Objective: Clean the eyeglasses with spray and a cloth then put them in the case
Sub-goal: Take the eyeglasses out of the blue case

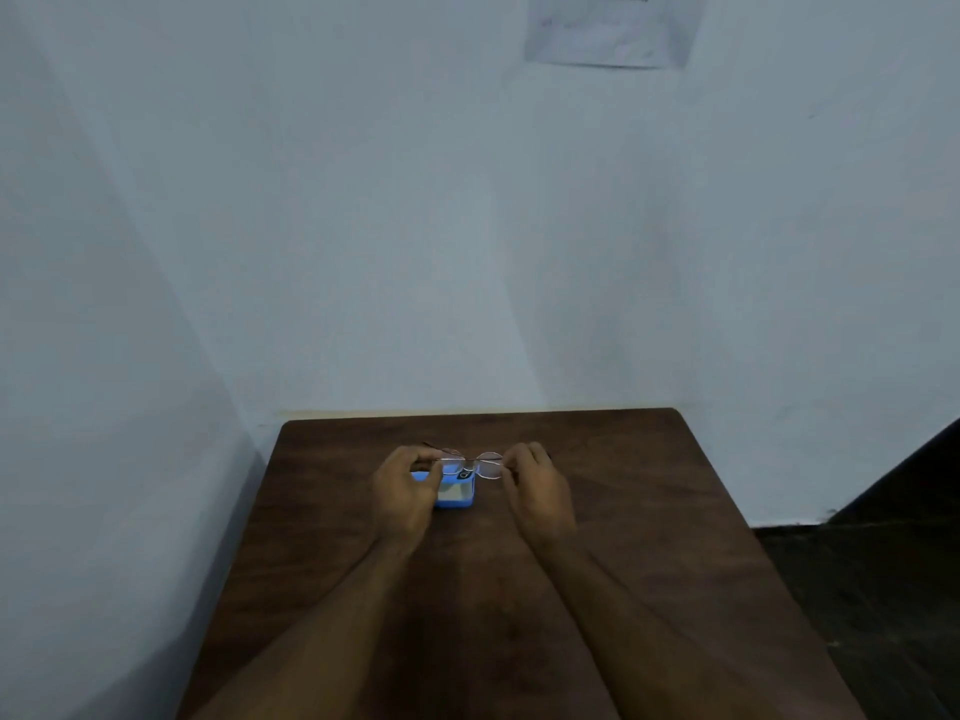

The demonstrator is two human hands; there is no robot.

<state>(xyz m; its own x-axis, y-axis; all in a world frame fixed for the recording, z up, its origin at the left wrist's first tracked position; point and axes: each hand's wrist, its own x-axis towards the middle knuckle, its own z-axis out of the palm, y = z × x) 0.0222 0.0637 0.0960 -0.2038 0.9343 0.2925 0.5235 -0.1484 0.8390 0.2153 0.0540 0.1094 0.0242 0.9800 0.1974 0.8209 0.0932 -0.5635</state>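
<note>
Thin-framed round eyeglasses point(485, 464) are held above the far middle of the brown table point(649, 537). My left hand point(405, 493) pinches the left end of the frame, and my right hand point(537, 491) pinches the right end. Right under the left lens sits a small blue case point(457, 493) with a pale inside, lying open on the table; my left hand hides its left part. A small dark item shows at the case's far edge. No spray bottle or cloth is in sight.
The table stands in a corner, with pale walls to the left and behind. A sheet of paper point(615, 28) hangs high on the back wall. Dark floor point(883, 563) lies to the right of the table.
</note>
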